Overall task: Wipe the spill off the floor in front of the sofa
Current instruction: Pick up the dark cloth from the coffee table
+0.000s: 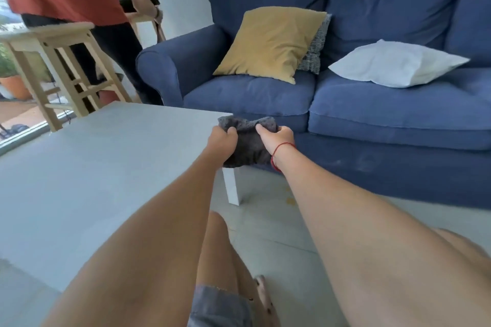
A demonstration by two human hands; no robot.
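Above the table corner: gray cloth (248, 141), bunched, held off the floor.
Left hand (221, 138): clenched on cloth.
Right hand (277, 137): clenched on cloth.
Spill (289, 200): possibly yellowish spots, floor (279, 233) before sofa (345, 114).

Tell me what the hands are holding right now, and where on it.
Both hands hold the grey cloth: left hand and right hand each grip its upper edge, the rest hanging below.
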